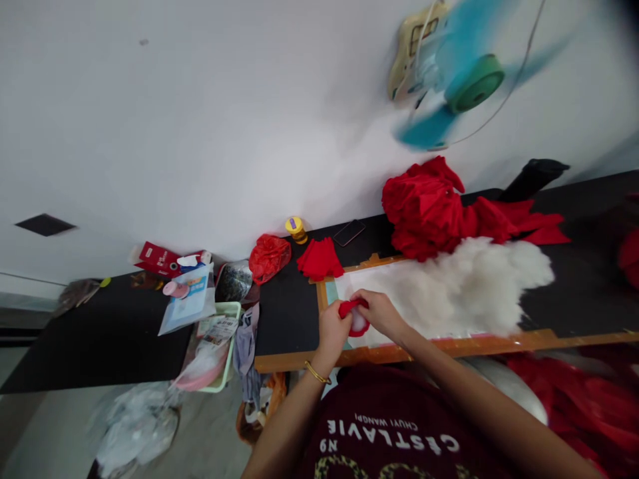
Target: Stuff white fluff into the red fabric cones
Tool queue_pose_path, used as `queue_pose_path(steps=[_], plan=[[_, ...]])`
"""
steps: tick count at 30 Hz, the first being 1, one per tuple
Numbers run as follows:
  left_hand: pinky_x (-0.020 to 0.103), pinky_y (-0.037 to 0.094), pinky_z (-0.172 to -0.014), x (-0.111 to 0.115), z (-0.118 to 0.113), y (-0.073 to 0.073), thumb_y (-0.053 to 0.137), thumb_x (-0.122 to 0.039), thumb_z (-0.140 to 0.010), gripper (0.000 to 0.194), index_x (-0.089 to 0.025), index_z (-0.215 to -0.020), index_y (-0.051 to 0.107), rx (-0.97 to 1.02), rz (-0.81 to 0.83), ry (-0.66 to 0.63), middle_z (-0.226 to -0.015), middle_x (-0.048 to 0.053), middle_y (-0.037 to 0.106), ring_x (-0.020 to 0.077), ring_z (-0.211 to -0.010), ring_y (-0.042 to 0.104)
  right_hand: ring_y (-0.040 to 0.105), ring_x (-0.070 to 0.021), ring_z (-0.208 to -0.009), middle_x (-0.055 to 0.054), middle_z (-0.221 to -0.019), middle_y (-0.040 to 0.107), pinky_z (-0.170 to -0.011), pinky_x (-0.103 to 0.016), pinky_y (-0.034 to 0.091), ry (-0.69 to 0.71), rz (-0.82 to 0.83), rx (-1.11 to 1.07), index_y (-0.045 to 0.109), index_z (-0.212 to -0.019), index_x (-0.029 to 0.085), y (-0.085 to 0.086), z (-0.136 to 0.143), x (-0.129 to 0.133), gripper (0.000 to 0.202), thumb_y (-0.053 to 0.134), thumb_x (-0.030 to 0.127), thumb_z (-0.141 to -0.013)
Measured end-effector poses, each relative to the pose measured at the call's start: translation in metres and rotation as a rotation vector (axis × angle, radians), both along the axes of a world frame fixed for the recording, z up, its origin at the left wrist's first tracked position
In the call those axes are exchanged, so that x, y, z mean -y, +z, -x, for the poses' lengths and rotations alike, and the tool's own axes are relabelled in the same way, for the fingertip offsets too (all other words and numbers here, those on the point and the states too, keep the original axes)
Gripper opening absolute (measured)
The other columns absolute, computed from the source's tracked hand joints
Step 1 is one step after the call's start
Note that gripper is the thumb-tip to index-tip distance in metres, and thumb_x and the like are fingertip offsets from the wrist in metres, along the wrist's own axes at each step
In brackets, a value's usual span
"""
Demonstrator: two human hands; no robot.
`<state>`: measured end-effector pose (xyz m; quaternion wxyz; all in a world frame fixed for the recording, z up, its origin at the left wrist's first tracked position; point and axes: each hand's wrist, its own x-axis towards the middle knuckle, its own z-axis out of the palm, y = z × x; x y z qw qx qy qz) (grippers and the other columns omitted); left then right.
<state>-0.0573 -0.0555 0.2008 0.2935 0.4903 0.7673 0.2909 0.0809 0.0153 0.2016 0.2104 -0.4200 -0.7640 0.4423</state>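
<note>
Pinching the red cloth [345, 308], the left hand [333, 328] and right hand [382, 314] hold it around white fluff [358, 322] between them; the next move calls for a steady grip.

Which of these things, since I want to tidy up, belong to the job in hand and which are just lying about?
In use, or probably so:
- red cloth piece, in both hands
- white stuffing
- small red cloths
- large red heap

Apparently just lying about:
- phone
- yellow-lidded jar
- red plastic bag
- red box
</note>
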Motion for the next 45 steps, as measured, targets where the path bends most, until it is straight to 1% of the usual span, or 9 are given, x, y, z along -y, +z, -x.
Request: queue_pose_path(steps=[6, 10, 12, 16, 22, 26, 31, 36, 45], plan=[[0.031, 0.044, -0.073, 0.006, 0.007, 0.000, 0.056, -0.017, -0.075, 0.028, -0.019, -0.100, 0.068, -0.114, 0.090, 0.081, -0.086, 0.009, 0.073, 0.0248, -0.080, 0.066, 0.068, -0.0195, -0.093, -0.009, -0.103, 0.074, -0.085, -0.029, 0.049, -0.073, -0.071, 0.119, 0.066, -0.107, 0.017, 0.001, 0.002, 0.003, 0.034, 0.051, 0.005, -0.079], [0.033, 0.045, -0.075, 0.007, 0.007, 0.001, 0.053, -0.024, -0.082, 0.028, -0.016, -0.107, 0.063, -0.103, 0.064, 0.142, -0.091, 0.013, 0.072, 0.0271, -0.084, 0.066, 0.067, -0.0160, -0.077, -0.009, -0.108, 0.071, -0.075, -0.027, 0.050, -0.106, 0.025, 0.041, 0.058, -0.121, 0.017, 0.001, 0.001, 0.007, 0.034, 0.056, 0.023, -0.087], [0.034, 0.046, -0.076, 0.006, 0.004, 0.001, 0.052, -0.026, -0.084, 0.026, -0.016, -0.107, 0.061, -0.069, 0.036, 0.161, -0.091, 0.013, 0.071, 0.0270, -0.084, 0.066, 0.065, -0.0157, -0.073, -0.008, -0.102, 0.071, -0.073, -0.027, 0.049, -0.064, 0.036, 0.042, 0.061, -0.115, 0.017, 0.000, -0.001, 0.008, 0.032, 0.059, 0.026, -0.085], [0.033, 0.047, -0.080, 0.006, -0.006, 0.001, 0.052, -0.026, -0.086, 0.021, -0.018, -0.102, 0.062, 0.147, -0.032, 0.165, -0.089, 0.009, 0.070, 0.0237, -0.083, 0.066, 0.064, -0.0188, -0.080, -0.006, -0.087, 0.071, -0.076, -0.028, 0.046, -0.052, 0.025, 0.065, 0.066, -0.096, 0.017, -0.006, -0.003, 0.005, 0.022, 0.055, 0.016, -0.078], [0.034, 0.049, -0.085, 0.002, -0.015, -0.001, 0.073, -0.019, -0.067, 0.058, -0.015, -0.121, 0.053, 0.331, -0.051, 0.271, -0.105, 0.011, 0.068, 0.0238, -0.093, 0.065, 0.063, -0.0187, -0.079, -0.003, -0.087, 0.071, -0.075, -0.029, 0.047, -0.095, 0.258, -0.128, 0.065, -0.091, 0.019, -0.009, -0.007, -0.006, 0.020, 0.052, 0.027, -0.078], [0.032, 0.050, -0.080, -0.004, -0.013, -0.001, 0.069, -0.013, -0.063, 0.061, -0.014, -0.122, 0.053, 0.291, -0.034, 0.328, -0.101, 0.009, 0.068, 0.0224, -0.087, 0.066, 0.062, -0.0179, -0.078, -0.002, -0.090, 0.070, -0.072, -0.028, 0.048, -0.040, 0.397, -0.227, 0.062, -0.096, 0.019, -0.005, -0.010, -0.004, 0.027, 0.059, 0.029, -0.071], [0.033, 0.050, -0.082, -0.008, -0.017, 0.006, 0.068, -0.014, -0.065, 0.055, -0.014, -0.118, 0.055, 0.324, -0.023, 0.322, -0.101, 0.010, 0.069, 0.0223, -0.087, 0.066, 0.054, -0.0151, -0.064, 0.002, -0.070, 0.062, -0.061, -0.025, 0.041, -0.138, 0.217, 0.016, 0.060, -0.082, 0.019, -0.006, -0.008, -0.004, 0.016, 0.057, 0.023, -0.067], [0.033, 0.051, -0.086, -0.009, -0.019, 0.008, 0.073, -0.016, -0.065, 0.055, -0.015, -0.118, 0.056, 0.383, -0.022, 0.307, -0.105, 0.010, 0.069, 0.0225, -0.093, 0.067, 0.059, -0.0164, -0.070, -0.002, -0.079, 0.068, -0.066, -0.025, 0.043, -0.156, 0.162, 0.037, 0.061, -0.093, 0.018, -0.006, -0.004, -0.004, 0.025, 0.058, 0.020, -0.068], [0.029, 0.051, -0.077, -0.011, 0.000, -0.017, 0.064, -0.010, -0.065, 0.050, -0.015, -0.113, 0.052, 0.457, -0.096, 0.382, -0.098, 0.007, 0.068, 0.0183, -0.084, 0.067, 0.065, -0.0174, -0.073, -0.003, -0.081, 0.071, -0.067, -0.025, 0.046, -0.210, 0.112, 0.089, 0.060, -0.100, 0.019, -0.018, -0.007, -0.006, 0.030, 0.059, 0.013, -0.071]])
